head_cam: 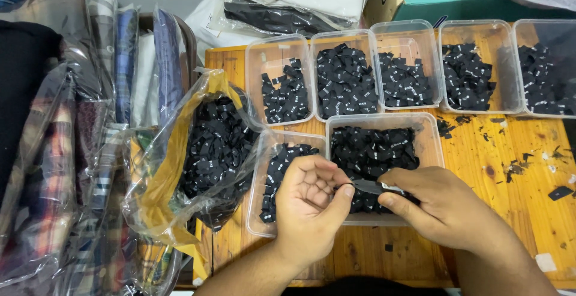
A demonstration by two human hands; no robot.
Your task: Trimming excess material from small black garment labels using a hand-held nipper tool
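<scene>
Black label strip (366, 186) held between both hands, above the front clear tub (432, 146) of black labels. Left hand (310, 203): thumb and fingers pinched on the strip's end. Right hand (441, 206): fingers clamped on its other end. Five similar tubs (408, 32) line the wooden counter (528, 170) behind; plastic bag (210, 146) of labels at left.

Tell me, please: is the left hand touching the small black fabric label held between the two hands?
Touching. The head view shows the left hand pinching one end of the small black fabric label between thumb and fingers, with no gap; the right hand holds the other end.
</scene>
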